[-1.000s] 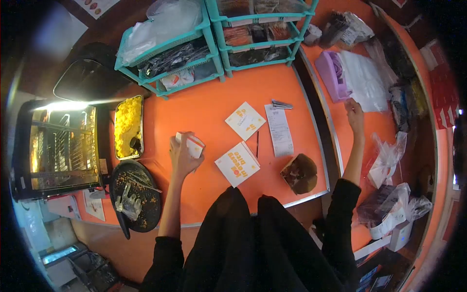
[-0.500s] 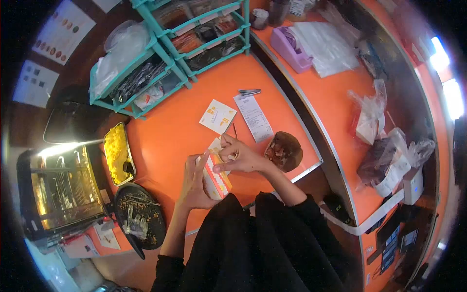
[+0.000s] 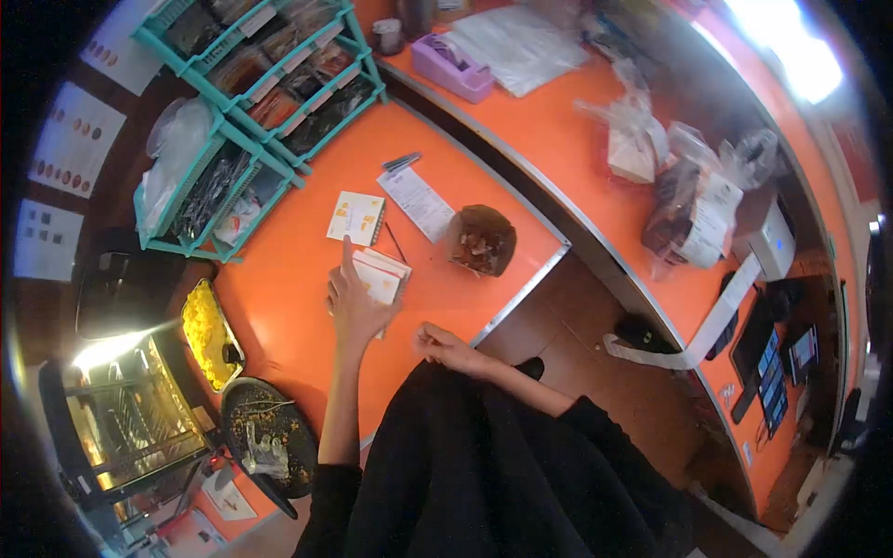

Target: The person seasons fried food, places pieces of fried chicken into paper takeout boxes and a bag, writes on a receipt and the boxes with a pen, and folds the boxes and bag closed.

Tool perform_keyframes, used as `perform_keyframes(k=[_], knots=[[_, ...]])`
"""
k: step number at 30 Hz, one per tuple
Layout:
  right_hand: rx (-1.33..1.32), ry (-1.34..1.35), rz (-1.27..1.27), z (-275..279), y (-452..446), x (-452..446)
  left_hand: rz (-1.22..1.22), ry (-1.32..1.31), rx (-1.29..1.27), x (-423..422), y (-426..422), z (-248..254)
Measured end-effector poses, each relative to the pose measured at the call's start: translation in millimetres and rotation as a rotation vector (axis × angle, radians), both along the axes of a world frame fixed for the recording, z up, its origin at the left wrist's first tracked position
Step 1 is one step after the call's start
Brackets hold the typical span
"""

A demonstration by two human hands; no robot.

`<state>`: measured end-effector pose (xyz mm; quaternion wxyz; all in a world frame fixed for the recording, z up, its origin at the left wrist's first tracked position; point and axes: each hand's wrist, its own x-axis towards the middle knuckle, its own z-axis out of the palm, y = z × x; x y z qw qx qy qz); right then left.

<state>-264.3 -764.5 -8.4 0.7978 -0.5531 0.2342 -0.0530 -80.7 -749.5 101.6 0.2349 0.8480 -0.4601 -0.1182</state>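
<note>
My left hand (image 3: 361, 302) lies over a small white carton with red edges (image 3: 376, 285), its index finger stretched out along the left side. The thumb is at the carton's lower right, partly blurred. Just above it is another white, box-like piece (image 3: 386, 262). Near the counter's front edge, my right hand (image 3: 448, 352) hangs with loosely bent fingers and no visible object in it. A white card with orange print (image 3: 355, 217) lies farther back, next to a thin dark stick (image 3: 395, 242). To the right stand a long receipt (image 3: 417, 203) and an open brown paper box of food (image 3: 482, 242).
Teal stacked baskets (image 3: 219, 181) hold packets at the back left. A tray of yellow food (image 3: 206, 335), a black round pan (image 3: 270, 442) and a lit glass warmer (image 3: 135, 409) line the left. Across a gap, another counter holds a purple dispenser (image 3: 451, 70) and bagged goods (image 3: 693, 209).
The carton has gone from between both hands down to the counter under my left hand. My right hand has drawn away toward my body. The view has shifted right.
</note>
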Motion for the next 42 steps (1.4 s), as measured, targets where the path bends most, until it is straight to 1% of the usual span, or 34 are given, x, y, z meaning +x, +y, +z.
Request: perform_keyframes(k=[1, 3, 4, 5, 6, 7, 8, 10, 11, 12, 13, 14, 15, 16, 17, 18, 19, 20, 21, 23, 24, 26, 28, 29, 30, 31, 33, 34, 35, 36, 37, 38, 40, 42], knots=[[-0.013, 0.002, -0.014, -7.8, -1.9, -20.2, 0.036, -0.05, 0.258, -0.6, -5.1, -2.0], [-0.292, -0.09, -0.295, -7.6, -5.4, -56.4, 0.024, -0.131, 0.19, -2.8, -5.0, -7.2], [-0.472, 0.074, -0.427, -0.4, -14.5, -73.6, 0.033, -0.208, 0.129, -6.3, -6.8, -9.5], [-0.647, 0.239, -0.556, 25.8, -29.2, -85.0, -0.04, -0.259, 0.057, -19.3, -12.2, 8.8], [-0.811, 0.334, -0.574, 43.3, -46.8, -92.4, -0.046, -0.264, 0.046, -29.7, -21.2, 7.3], [-0.97, 0.431, -0.59, 53.9, -63.3, -94.6, -0.217, -0.263, -0.068, -38.7, -31.0, -0.6], [-0.97, 0.427, -0.599, 56.7, -77.1, -92.0, -0.387, -0.259, -0.178, -47.9, -41.3, -11.3], [-0.747, 0.331, -0.657, 57.6, -96.9, -85.4, -0.286, 0.442, -0.413, -64.4, -74.6, -52.9], [-0.752, 0.324, -0.668, 51.7, -99.7, -76.6, -0.198, 0.502, -0.375, -52.2, -99.4, -111.2], [-0.777, 0.427, -0.794, 39.8, -101.7, -62.5, -0.108, 0.565, -0.338, -42.2, -117.4, -157.9], [-0.799, 0.533, -0.917, 24.5, -103.5, -53.7, -0.112, 0.565, -0.343, -42.8, -119.8, -165.7], [-0.805, 0.533, -0.918, 1.4, -107.9, -50.4, -0.105, 0.669, -0.167, -44.5, -120.2, -170.7], [-0.741, 0.537, -0.837, -24.6, -115.9, -46.8, -0.097, 0.768, 0.007, -46.1, -121.6, -169.7], [-0.674, 0.54, -0.757, -35.6, -121.3, -42.9, -0.099, 0.767, -0.001, -55.7, -114.4, -166.6], [-0.647, 0.48, -0.838, -3.6, -113.7, -43.4, -0.066, 0.796, -0.251, -74.6, -98.9, -158.2], [-0.656, 0.471, -0.841, 7.4, -111.0, -42.5, -0.047, 0.81, -0.385, -84.5, -94.0, -145.4], [-0.722, 0.356, -0.896, 13.6, -107.5, -43.8, -0.037, 0.816, -0.516, -94.5, -89.0, -132.0], [-0.78, 0.247, -0.944, 17.5, -102.5, -46.7, -0.044, 0.811, -0.503, -100.8, -82.5, -125.2], [-0.779, 0.251, -0.938, 20.8, -97.9, -50.5, -0.045, 0.809, -0.496, -105.1, -74.7, -127.3], [-0.471, 0.508, -0.73, 30.7, -102.4, -51.0, -0.033, 0.723, -0.51, -108.2, -70.9, -135.8], [-0.487, 0.494, -0.737, 22.7, -105.4, -46.2, -0.026, 0.638, -0.534, -107.4, -76.0, -123.9], [-0.967, 0.119, -1.113, 10.3, -92.4, -43.4, -0.005, 0.646, -0.489, -109.3, -71.8, -119.7], [-0.869, 0.24, -1.017, 6.2, -85.1, -56.8, -0.029, 0.591, -0.676, -114.2, -70.1, -132.9], [-0.737, 0.376, -0.912, 7.2, -87.4, -58.9, -0.035, 0.59, -0.68, -114.8, -66.5, -131.4], [-0.608, 0.501, -0.809, 10.6, -92.6, -57.5, -0.039, 0.679, -0.607, -115.3, -61.8, -124.2], [-0.621, 0.49, -0.826, 14.0, -94.4, -53.3, -0.049, 0.766, -0.537, -115.1, -63.6, -115.6], [-0.918, 0.222, -1.172, 11.0, -82.2, -50.9, -0.087, 0.731, -0.609, -122.0, -61.0, -105.7], [-0.915, 0.232, -1.176, 8.5, -81.5, -55.1, -0.103, 0.697, -0.662, -126.0, -54.6, -103.4], [-0.846, 0.346, -1.07, 0.9, -84.1, -60.0, -0.107, 0.7, -0.656, -122.7, -52.3, -109.6], [-0.778, 0.448, -0.967, 0.0, -87.6, -61.4, -0.067, 0.737, -0.26, -113.9, -55.2, -116.2], [-0.785, 0.443, -0.98, -0.5, -85.9, -61.2, -0.03, 0.75, 0.131, -107.4, -62.5, -121.2], [-0.831, 0.363, -1.053, 4.3, -83.8, -60.6, -0.047, 0.743, 0.115, -110.9, -67.5, -119.1], [-0.874, 0.292, -1.119, 16.5, -82.8, -62.7, -0.107, 0.843, -0.579, -127.7, -53.8, -123.1], [-0.75, 0.363, -1.002, 26.1, -77.1, -62.8, -0.096, 0.798, -0.527, -122.6, -48.4, -125.7]])
